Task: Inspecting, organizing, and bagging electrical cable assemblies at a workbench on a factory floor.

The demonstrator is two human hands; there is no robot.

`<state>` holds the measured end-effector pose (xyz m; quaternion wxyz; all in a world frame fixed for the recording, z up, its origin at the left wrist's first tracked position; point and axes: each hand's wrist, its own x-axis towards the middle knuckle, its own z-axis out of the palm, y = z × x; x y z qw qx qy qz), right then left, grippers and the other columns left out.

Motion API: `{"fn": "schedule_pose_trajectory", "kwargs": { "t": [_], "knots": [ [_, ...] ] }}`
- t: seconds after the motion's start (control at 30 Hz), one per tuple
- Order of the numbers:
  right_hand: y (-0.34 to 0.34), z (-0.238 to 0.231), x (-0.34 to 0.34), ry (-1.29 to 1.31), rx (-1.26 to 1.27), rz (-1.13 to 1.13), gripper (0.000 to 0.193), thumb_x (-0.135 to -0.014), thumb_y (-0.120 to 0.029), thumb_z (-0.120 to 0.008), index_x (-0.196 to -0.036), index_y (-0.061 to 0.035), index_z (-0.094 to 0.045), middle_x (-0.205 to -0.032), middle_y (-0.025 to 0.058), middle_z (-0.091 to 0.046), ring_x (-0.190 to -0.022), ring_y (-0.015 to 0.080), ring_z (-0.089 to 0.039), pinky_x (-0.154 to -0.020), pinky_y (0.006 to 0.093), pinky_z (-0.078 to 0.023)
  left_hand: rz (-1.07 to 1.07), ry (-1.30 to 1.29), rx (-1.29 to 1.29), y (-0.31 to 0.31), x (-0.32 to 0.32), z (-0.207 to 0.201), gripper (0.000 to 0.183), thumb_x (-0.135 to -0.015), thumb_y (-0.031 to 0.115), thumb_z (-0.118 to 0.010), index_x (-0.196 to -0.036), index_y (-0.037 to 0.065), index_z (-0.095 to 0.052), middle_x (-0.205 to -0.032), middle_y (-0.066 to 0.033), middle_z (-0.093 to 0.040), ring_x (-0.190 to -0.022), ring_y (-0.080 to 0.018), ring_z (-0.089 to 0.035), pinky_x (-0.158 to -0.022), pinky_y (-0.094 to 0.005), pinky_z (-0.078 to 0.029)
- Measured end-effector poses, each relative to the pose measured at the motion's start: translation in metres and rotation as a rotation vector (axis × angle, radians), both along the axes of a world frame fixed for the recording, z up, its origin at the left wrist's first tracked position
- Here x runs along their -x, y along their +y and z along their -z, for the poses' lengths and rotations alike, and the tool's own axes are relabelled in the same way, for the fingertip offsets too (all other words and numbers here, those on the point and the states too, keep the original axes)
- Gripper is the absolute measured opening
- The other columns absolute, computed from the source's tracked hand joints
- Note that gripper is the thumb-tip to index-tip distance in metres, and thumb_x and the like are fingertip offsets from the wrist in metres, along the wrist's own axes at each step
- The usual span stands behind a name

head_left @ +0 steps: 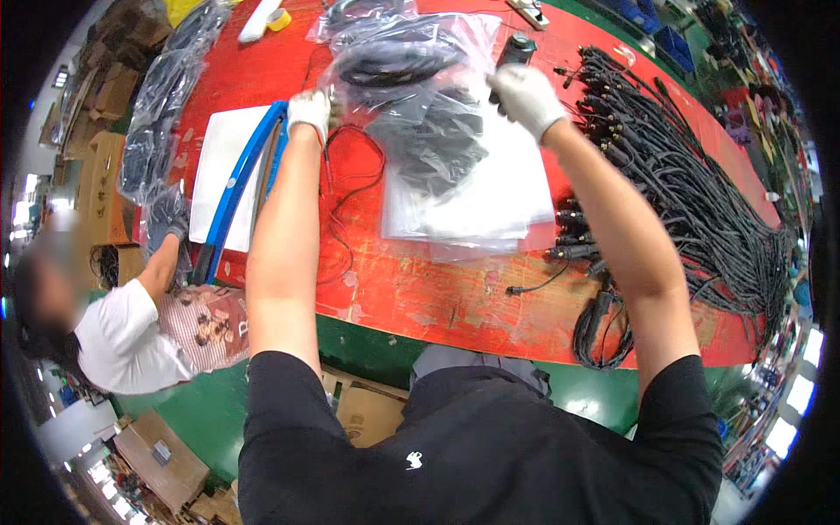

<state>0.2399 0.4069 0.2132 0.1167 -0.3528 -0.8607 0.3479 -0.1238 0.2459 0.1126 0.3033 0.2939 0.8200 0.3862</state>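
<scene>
My left hand (pixel 311 110), in a white glove, is curled at the far end of a blue bar sealer (pixel 237 182). It lies beside the edge of a clear plastic bag (pixel 437 103); what the fingers hold is hidden. My right hand (pixel 528 98), also gloved, is smeared by motion at the bag's right side. Close to its fingers stands a black cylindrical bottle (pixel 518 49). A coiled black cable (pixel 398 65) lies in clear plastic just beyond. Under the bag is a stack of flat clear bags (pixel 468 214).
A large bundle of black cables (pixel 691 192) covers the right of the red table (pixel 420 293). Bagged cables (pixel 153 131) line the left edge, where a co-worker (pixel 144 328) reaches in. Yellow tape (pixel 278 19) lies at the back; a thin red-and-black lead (pixel 378 166) trails mid-table.
</scene>
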Motion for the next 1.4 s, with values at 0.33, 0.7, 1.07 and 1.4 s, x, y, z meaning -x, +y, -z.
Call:
{"fn": "schedule_pose_trajectory", "kwargs": {
  "t": [0.33,0.7,1.07,1.4],
  "knots": [
    [-0.099,0.18,-0.042,-0.242,0.032,0.259,0.043,-0.095,-0.041,-0.053,-0.105,-0.0037,-0.072,-0.1,0.0214,-0.071,-0.096,0.0352,-0.068,-0.088,0.0444,-0.052,-0.497,-0.644,-0.148,-0.023,-0.03,0.144,0.03,-0.106,0.025,-0.042,-0.111,0.002,-0.061,-0.1,-0.0144,-0.069,-0.081,-0.0287,-0.07,-0.062,-0.0375,-0.059],
    [-0.325,0.102,-0.315,-0.287,0.305,0.519,0.036,-0.099,-0.04,-0.053,-0.101,-0.0059,-0.066,-0.1,0.0212,-0.069,-0.098,0.041,-0.065,-0.086,0.0486,-0.051,-0.205,0.439,-0.126,-0.145,-0.263,0.101,0.035,-0.101,0.024,-0.06,-0.118,-0.007,-0.065,-0.115,-0.0152,-0.069,-0.103,-0.0236,-0.066,-0.087,-0.0337,-0.055],
    [-0.309,0.155,-0.62,-0.49,0.229,1.228,0.085,-0.083,-0.054,-0.071,-0.148,-0.0057,-0.043,-0.137,0.0255,-0.055,-0.127,0.0409,-0.054,-0.107,0.0462,-0.044,0.716,-0.093,0.36,-0.156,-0.697,0.062,0.091,-0.085,0.053,-0.074,-0.148,-0.003,-0.04,-0.141,-0.0309,-0.052,-0.13,-0.0419,-0.054,-0.108,-0.0465,-0.045],
    [-0.295,0.18,-0.652,-0.333,0.439,0.905,0.057,-0.08,-0.03,-0.066,-0.125,-0.0002,-0.05,-0.109,0.0315,-0.067,-0.104,0.0474,-0.064,-0.091,0.0507,-0.051,0.381,0.141,0.683,-0.141,-0.779,0.082,0.075,-0.081,0.04,-0.076,-0.134,-0.006,-0.049,-0.133,-0.034,-0.054,-0.127,-0.0455,-0.053,-0.107,-0.046,-0.046]
  ]
}}
